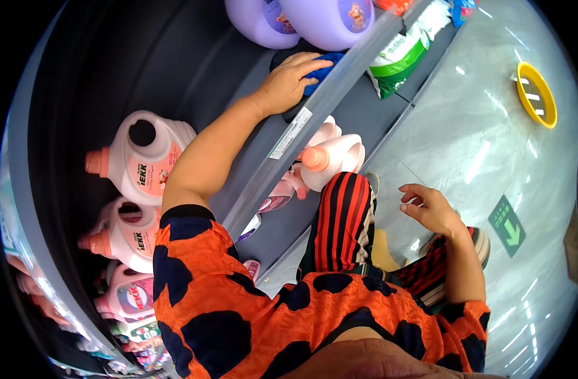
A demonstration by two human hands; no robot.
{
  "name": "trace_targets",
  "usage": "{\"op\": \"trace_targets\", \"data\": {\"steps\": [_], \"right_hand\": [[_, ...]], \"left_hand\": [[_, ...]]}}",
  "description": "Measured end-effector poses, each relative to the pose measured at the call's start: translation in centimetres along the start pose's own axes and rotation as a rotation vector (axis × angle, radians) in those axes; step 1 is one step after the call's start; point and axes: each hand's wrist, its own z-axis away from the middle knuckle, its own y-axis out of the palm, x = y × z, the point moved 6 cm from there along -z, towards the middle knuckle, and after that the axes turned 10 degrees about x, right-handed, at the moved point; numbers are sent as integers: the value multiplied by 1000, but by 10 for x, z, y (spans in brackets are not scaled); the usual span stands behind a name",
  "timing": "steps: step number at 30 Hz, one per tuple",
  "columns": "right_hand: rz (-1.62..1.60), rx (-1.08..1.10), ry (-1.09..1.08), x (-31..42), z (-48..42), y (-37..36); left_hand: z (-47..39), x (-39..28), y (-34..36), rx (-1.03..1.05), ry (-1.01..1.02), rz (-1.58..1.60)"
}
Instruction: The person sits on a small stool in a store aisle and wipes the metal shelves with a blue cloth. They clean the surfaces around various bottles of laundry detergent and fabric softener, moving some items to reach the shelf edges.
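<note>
My left hand (289, 83) reaches onto the dark shelf (236, 118) and presses on a blue cloth (323, 71), its fingers spread over it. Dark material, perhaps part of the same cloth, shows around the hand. Just beyond the cloth stand large purple plastic jugs (324, 23). My right hand (428, 208) hangs over the floor near my knees, its fingers loosely curled and holding nothing. White jugs with pink caps (144, 158) stand on the shelf to the left of my left forearm.
A clear shelf-edge strip (312, 113) with a label runs beside my left hand. Below it, the lower shelf holds pink-capped bottles (334, 158) and a green-and-white bag (402, 59). On the tiled floor are a yellow basin (537, 94) and a green arrow sign (506, 226).
</note>
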Motion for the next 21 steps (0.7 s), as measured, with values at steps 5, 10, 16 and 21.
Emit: {"op": "trace_targets", "data": {"steps": [5, 10, 16, 21], "right_hand": [[-103, -101, 37, 1, 7, -12], [-77, -82, 93, 2, 14, -9], [17, -79, 74, 12, 15, -15], [146, -57, 52, 19, 12, -28]], "left_hand": [[27, 52, -18, -124, -150, -56], [49, 116, -23, -278, -261, -140], [102, 266, -61, -309, -807, -312], [77, 291, -56, -319, -939, -281]]}}
